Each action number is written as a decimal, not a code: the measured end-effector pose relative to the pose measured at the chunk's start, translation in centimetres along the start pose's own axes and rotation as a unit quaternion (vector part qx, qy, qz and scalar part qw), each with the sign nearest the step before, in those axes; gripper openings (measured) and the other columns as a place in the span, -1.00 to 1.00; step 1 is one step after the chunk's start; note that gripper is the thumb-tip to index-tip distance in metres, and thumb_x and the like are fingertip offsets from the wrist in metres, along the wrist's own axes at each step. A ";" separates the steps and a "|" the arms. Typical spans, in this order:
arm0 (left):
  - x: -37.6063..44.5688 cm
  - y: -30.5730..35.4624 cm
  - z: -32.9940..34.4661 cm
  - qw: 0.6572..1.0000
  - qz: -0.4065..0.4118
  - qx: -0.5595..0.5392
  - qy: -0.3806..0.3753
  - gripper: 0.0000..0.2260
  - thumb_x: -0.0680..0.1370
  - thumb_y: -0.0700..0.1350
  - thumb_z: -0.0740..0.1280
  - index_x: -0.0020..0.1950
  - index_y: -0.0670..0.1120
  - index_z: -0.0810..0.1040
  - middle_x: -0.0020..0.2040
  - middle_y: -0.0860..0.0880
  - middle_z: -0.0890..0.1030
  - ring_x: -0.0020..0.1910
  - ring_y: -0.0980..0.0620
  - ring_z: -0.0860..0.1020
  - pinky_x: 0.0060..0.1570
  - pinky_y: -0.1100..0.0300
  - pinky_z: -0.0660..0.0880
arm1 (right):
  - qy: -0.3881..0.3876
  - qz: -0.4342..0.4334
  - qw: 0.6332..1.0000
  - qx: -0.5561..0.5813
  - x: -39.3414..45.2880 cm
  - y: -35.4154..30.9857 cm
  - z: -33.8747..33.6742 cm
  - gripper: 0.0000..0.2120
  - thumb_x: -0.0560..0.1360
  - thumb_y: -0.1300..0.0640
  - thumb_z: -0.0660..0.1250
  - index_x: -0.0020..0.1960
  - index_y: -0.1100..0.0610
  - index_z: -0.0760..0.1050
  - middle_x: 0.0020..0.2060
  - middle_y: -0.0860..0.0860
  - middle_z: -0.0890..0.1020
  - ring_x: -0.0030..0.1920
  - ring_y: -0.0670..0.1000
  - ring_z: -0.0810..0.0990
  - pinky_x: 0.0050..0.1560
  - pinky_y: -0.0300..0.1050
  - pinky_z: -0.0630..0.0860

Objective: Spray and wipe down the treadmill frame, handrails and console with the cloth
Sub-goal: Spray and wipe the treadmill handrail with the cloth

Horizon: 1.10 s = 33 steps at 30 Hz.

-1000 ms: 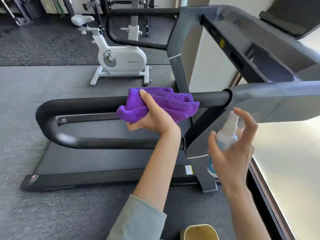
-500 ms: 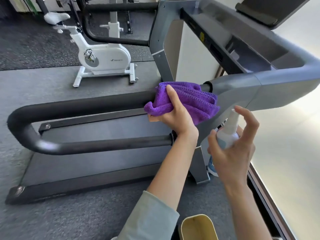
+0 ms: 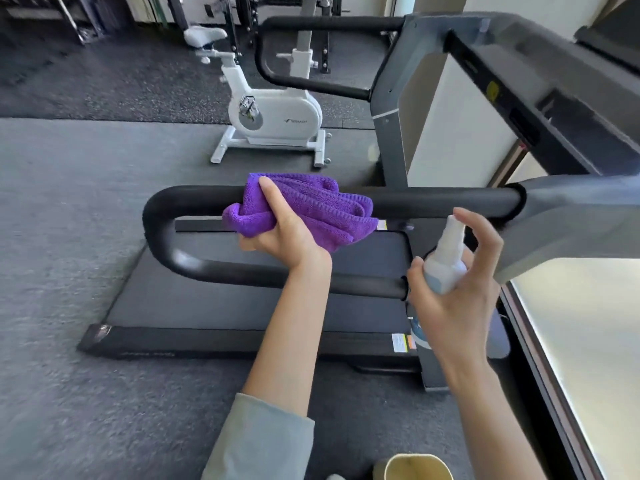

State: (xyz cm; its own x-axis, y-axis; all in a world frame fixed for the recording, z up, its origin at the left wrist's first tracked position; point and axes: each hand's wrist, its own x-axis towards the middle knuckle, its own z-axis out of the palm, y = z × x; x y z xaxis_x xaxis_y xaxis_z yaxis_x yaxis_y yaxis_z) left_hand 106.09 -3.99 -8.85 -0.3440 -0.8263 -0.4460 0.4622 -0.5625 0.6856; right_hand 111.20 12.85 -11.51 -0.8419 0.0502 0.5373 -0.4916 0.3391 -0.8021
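My left hand [image 3: 284,233] presses a bunched purple cloth [image 3: 322,206] over the top bar of the near black handrail [image 3: 443,200], close to its curved left end. My right hand [image 3: 457,289] grips a white spray bottle [image 3: 445,261] upright, just right of the cloth and in front of the grey frame upright [image 3: 561,230]. The forefinger is lifted off the nozzle. The grey console [image 3: 526,81] stretches across the upper right. A far handrail [image 3: 311,53] loops behind it.
The treadmill deck [image 3: 207,303] lies below the rail on a grey floor. A white exercise bike [image 3: 270,112] stands beyond it. A bright window ledge [image 3: 581,341] runs along the right. A yellow-rimmed object [image 3: 412,465] sits at the bottom edge.
My left hand slid the cloth right along the handrail to the frame joint, then back left toward the curved end. The right hand kept its grip on the bottle.
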 end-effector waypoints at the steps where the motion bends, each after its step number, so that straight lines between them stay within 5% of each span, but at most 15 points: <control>1: 0.8 0.9 -0.2 1.000 0.002 0.003 0.008 -0.35 0.42 0.10 0.52 0.34 -0.05 0.23 0.16 0.02 0.52 0.02 0.06 0.62 0.07 0.08 0.58 | -0.007 -0.001 1.000 0.006 -0.1 -0.3 0.6 -0.42 0.42 0.26 0.33 0.31 -0.18 0.26 -0.32 -0.11 0.48 -0.41 0.04 0.45 -0.37 -0.18 0.44; 7: 6.8 6.8 -2.2 0.998 -0.003 0.026 0.063 -0.27 0.40 0.21 0.49 0.35 -0.09 0.19 0.21 0.00 0.47 0.08 0.00 0.56 0.13 0.07 0.54 | -0.030 -0.017 0.999 0.028 -0.5 -1.6 3.1 -0.43 0.44 0.27 0.34 0.33 -0.14 0.27 -0.28 -0.21 0.44 -0.34 -0.04 0.43 -0.31 -0.36 0.38; 12: 7.2 6.6 -2.6 0.996 0.002 0.059 0.065 -0.22 0.42 0.22 0.47 0.40 -0.13 0.15 0.28 -0.05 0.45 0.16 -0.03 0.55 0.21 0.08 0.51 | -0.032 -0.016 0.999 0.023 -0.8 -2.2 3.9 -0.42 0.45 0.30 0.35 0.33 -0.12 0.27 -0.24 -0.18 0.47 -0.34 0.01 0.47 -0.34 -0.09 0.50; 17: 5.4 4.0 -3.0 0.995 0.044 0.090 -0.012 -0.27 0.49 0.18 0.42 0.42 -0.09 0.07 0.32 -0.02 0.37 0.21 0.04 0.50 0.19 0.21 0.43 | -0.034 -0.004 0.999 0.006 -1.2 -2.7 3.9 -0.43 0.44 0.28 0.34 0.33 -0.13 0.27 -0.26 -0.14 0.48 -0.36 0.14 0.50 -0.31 0.15 0.55; 21: 6.1 4.1 -4.5 0.985 0.131 0.112 -0.026 -0.43 0.52 0.05 0.43 0.31 -0.06 0.13 0.16 0.09 0.39 0.02 0.35 0.53 0.02 0.46 0.44 | -0.037 -0.009 0.999 0.008 -1.6 -3.1 4.4 -0.43 0.44 0.29 0.34 0.34 -0.07 0.27 -0.18 -0.26 0.49 -0.34 0.11 0.50 -0.33 0.15 0.54; 23: 6.8 5.2 -6.5 0.971 0.188 0.147 -0.034 -0.48 0.52 0.01 0.44 0.26 -0.07 0.15 0.09 0.15 0.37 -0.12 0.47 0.50 -0.08 0.52 0.42 | -0.041 -0.011 0.999 0.013 -1.8 -3.3 4.9 -0.43 0.43 0.29 0.35 0.34 -0.07 0.27 -0.16 -0.30 0.48 -0.33 0.10 0.51 -0.33 0.14 0.55; 29: 8.2 6.6 -13.6 0.915 0.310 0.242 -0.091 -0.52 0.51 -0.07 0.47 0.23 -0.05 0.21 0.16 0.14 0.41 0.02 0.25 0.55 0.00 0.37 0.47 | -0.058 -0.007 0.998 0.011 -2.5 -3.5 7.1 -0.41 0.45 0.32 0.38 0.35 -0.06 0.27 -0.15 -0.24 0.50 -0.34 0.12 0.51 -0.32 0.16 0.54; 33: 10.1 7.8 -14.4 0.844 0.440 0.296 -0.084 -0.40 0.43 -0.06 0.52 0.26 -0.24 0.24 0.19 0.01 0.35 0.11 0.13 0.45 0.16 0.26 0.41 | -0.065 -0.003 0.998 -0.006 -2.9 -3.3 8.0 -0.39 0.45 0.35 0.40 0.36 -0.04 0.27 -0.08 -0.38 0.47 -0.33 -0.01 0.50 -0.34 -0.11 0.49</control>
State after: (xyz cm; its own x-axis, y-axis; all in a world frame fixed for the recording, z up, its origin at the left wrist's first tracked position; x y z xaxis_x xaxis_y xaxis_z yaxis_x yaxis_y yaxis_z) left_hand 117.97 -17.17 -16.23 -0.2151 -0.8726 0.4385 0.1271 0.4202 0.8985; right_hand 113.49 4.04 -12.50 -0.8608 -0.0743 0.5034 -0.4951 0.3506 -0.7949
